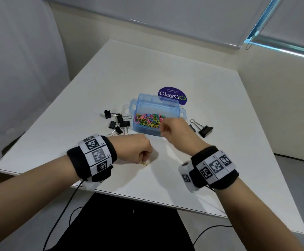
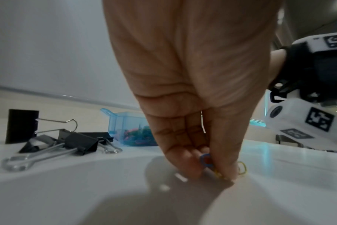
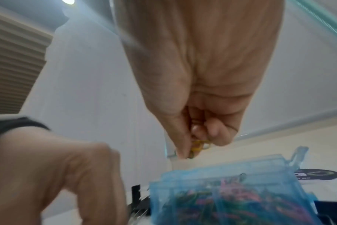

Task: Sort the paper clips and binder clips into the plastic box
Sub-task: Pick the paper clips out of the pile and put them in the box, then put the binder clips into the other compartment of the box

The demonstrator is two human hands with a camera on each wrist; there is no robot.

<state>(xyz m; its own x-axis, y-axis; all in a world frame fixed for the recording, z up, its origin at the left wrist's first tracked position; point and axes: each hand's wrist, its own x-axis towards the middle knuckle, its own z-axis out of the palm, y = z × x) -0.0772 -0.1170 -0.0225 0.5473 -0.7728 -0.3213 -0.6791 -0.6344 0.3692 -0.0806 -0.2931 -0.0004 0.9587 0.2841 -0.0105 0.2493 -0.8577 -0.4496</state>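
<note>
An open blue plastic box (image 1: 144,130) in the middle of the white table holds a heap of coloured paper clips (image 1: 150,119). My left hand (image 1: 138,151) is down on the table in front of it, fingertips pinching a blue paper clip (image 2: 206,160), with a yellow paper clip (image 2: 242,167) on the table at the thumb. My right hand (image 1: 167,128) hovers over the box's near right corner, pinching a yellow paper clip (image 3: 199,145). Several black binder clips (image 1: 117,122) lie left of the box (image 3: 231,190); another binder clip (image 1: 204,130) lies to its right.
A round purple ClayGo sticker (image 1: 172,96) sits on the table behind the box. The box's lid (image 1: 158,101) stands open at the back. The table's front edge (image 1: 147,198) runs just under my wrists, with cables hanging below it.
</note>
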